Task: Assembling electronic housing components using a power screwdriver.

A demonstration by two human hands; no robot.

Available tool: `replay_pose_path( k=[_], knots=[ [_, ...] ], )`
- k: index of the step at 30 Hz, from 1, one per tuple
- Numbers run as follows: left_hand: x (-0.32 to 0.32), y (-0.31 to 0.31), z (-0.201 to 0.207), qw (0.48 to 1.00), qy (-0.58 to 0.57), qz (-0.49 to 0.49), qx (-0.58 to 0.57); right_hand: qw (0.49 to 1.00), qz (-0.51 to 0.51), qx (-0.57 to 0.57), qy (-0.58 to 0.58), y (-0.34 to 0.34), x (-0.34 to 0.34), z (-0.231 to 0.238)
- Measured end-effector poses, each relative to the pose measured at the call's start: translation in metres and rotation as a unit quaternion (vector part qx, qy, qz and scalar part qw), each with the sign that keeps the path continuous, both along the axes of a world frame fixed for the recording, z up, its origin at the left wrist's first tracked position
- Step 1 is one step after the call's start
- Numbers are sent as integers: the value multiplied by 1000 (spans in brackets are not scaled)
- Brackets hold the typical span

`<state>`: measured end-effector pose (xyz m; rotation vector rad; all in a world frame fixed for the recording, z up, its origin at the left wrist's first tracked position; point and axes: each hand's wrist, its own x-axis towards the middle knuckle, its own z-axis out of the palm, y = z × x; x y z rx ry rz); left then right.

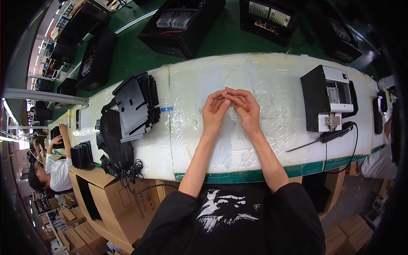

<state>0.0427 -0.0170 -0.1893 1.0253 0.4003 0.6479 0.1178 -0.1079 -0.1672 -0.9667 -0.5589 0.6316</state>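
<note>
Both hands meet fingertip to fingertip over the plastic-covered surface: left hand and right hand pinch 1 tiny pale part at 12 o'clock. Too small to tell its axis. Black-and-white device at 3 o'clock.

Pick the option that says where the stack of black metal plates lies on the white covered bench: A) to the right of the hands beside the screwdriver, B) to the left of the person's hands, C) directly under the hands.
B: the stack of black metal plates lies left of both the left hand and the right hand, which meet over bare white cover.
</note>
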Motion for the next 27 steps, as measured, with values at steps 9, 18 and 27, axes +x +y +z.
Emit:
replay_pose_path(
  k=[9, 18, 27],
  knots=[
    [0, -1, -1, 1000, -7, 0, -13, 999, -15, -1, -40, 1, -6, 2],
    [0, -1, 0, 1000, -5, -1, -9, 999, -10, -2, -48, 1, -7, 2],
    [-3, -3, 2, 1000, -5, 8, -6, 998, 44, 26, 30, -2, -7, 8]
  ],
)
